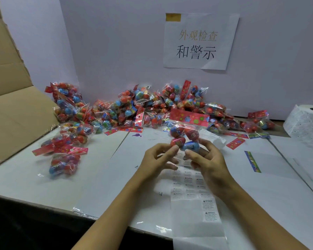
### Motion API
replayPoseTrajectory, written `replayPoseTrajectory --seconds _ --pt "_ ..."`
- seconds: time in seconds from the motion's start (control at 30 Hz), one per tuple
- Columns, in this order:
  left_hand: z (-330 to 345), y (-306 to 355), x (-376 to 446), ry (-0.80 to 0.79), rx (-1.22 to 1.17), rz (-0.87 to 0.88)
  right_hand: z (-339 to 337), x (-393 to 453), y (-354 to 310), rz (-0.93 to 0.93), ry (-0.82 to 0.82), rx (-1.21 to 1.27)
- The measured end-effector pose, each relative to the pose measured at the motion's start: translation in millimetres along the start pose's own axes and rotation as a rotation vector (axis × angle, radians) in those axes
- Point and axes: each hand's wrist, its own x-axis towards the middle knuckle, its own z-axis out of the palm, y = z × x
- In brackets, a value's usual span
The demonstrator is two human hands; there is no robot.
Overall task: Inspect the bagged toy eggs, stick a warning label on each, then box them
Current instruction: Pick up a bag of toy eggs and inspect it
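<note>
Both hands hold one clear bag of toy eggs (185,135) upright above the table, its red flowered header card on top. My left hand (158,156) pinches the bag's lower left egg with thumb and fingers. My right hand (206,159) grips the lower right, around a blue egg. Under the hands lies a strip of warning labels (193,193), running toward the table's front edge. A heap of bagged eggs (134,109) lines the back wall. A smaller group of bags (65,150) lies at the left.
An open cardboard box (16,105) stands at the left, flaps up. A roll of labels (307,121) sits at the far right. Loose header cards (236,143) and a green strip (252,161) lie on the white table (107,177). A paper sign (199,42) hangs on the wall.
</note>
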Motion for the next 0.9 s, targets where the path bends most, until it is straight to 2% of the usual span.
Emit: replayPoseTrajectory --seconds 0.07,0.17,0.33,0.53,0.7,0.9 --pt "-1.6 1.8 -0.5 -0.054 -0.141 -0.028 2.5 0.3 0.5 0.014 -0.028 -0.041" --pt "-2.7 5.5 -2.2 -0.07 -0.205 -0.021 3.4 0.4 0.0 0.006 0.054 -0.06" --pt "0.6 8.2 -3.4 -0.049 -0.143 -0.017 3.9 -1.4 0.8 -0.063 0.048 -0.144" --pt "-2.1 14.2 -3.7 -0.003 -0.206 0.016 7.2 -4.8 -4.0 -0.107 -0.009 -0.154" --pt "-2.5 11.9 -3.5 -0.033 -0.198 0.029 5.7 -6.3 -7.2 -0.147 0.044 -0.151" --pt "-4.5 4.4 -1.7 -0.032 -0.091 0.111 6.3 -3.6 -4.1 -0.005 0.086 -0.116"
